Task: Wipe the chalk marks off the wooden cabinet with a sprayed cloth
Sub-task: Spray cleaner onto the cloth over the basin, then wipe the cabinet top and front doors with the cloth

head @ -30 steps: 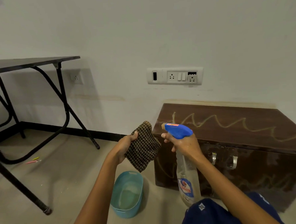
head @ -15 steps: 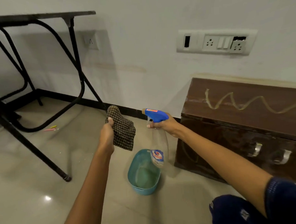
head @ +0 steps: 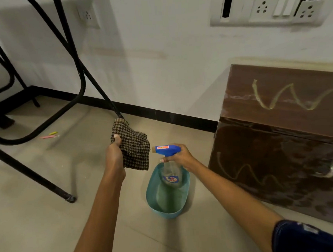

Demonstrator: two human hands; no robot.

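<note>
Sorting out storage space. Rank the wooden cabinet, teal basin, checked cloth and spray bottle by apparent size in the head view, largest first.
1. wooden cabinet, by far the largest, though cut off at the frame edge.
2. teal basin.
3. checked cloth and spray bottle: look alike; the cloth is bunched, so unranked.

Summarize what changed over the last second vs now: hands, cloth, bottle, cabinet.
Both hands swung left, off the cabinet front, to above the teal basin. The left hand lifted the checked cloth clear of the spray bottle, whose nozzle faces it. Nothing taken or released: the right hand keeps its grip on the trigger head. Chalk marks unwiped, basin unmoved.
</note>
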